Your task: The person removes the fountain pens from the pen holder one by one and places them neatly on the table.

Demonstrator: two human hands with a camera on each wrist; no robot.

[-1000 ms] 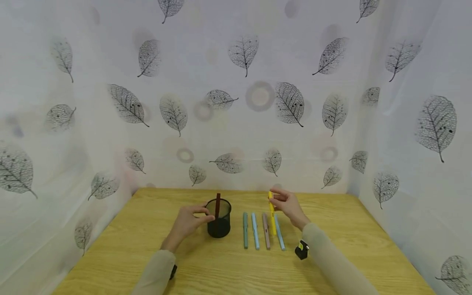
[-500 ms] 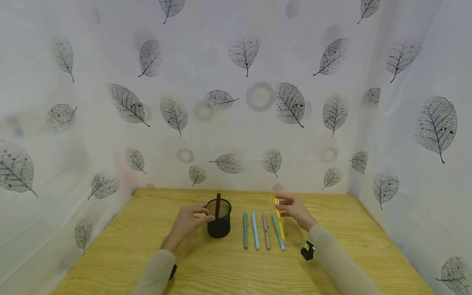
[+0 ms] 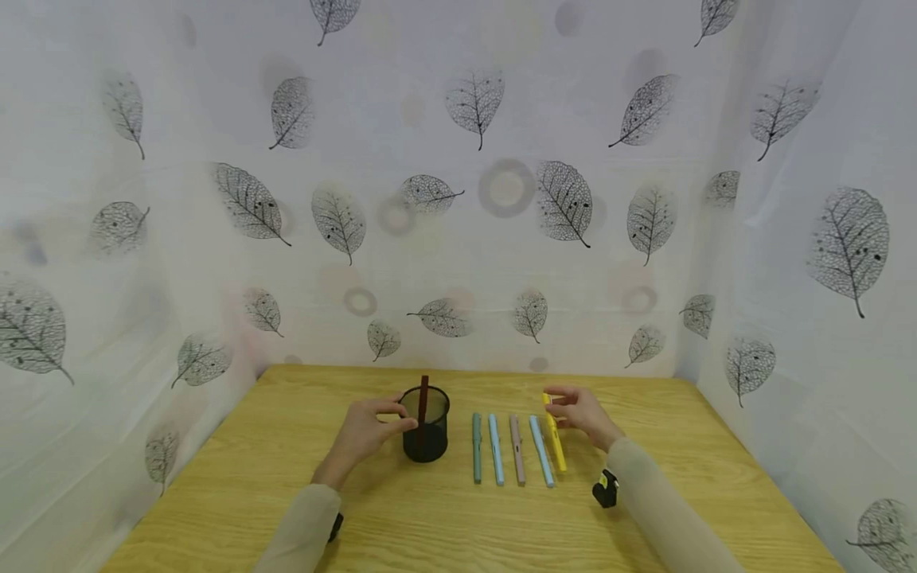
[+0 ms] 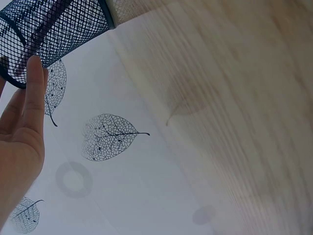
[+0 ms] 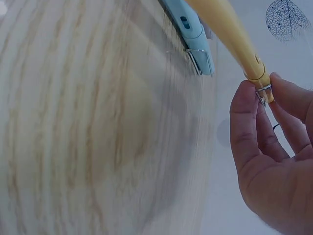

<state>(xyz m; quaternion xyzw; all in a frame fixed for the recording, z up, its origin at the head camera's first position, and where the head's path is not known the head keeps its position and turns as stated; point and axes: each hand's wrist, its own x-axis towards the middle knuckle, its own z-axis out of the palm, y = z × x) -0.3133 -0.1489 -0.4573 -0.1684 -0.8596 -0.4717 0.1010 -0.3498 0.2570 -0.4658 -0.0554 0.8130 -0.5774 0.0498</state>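
My left hand holds the rim and side of a black mesh pen cup with thumb and fingers. A dark red pen stands upright in that cup. At the right, my right hand pinches a yellow pen by its clip end between thumb and fingers. The yellow pen slants just right of a light blue pen; the right wrist view shows its silver clip at the fingertips. Further left lie a mauve pen, another light blue pen and a green pen, roughly parallel.
A wooden table carries everything. Behind and at both sides hangs a pale curtain with a leaf print. A black wrist device sits below the right sleeve.
My right hand has carried the yellow pen rightward and lower, from in front of the light blue pen to its right side. The left hand and the pen cup have stayed put.
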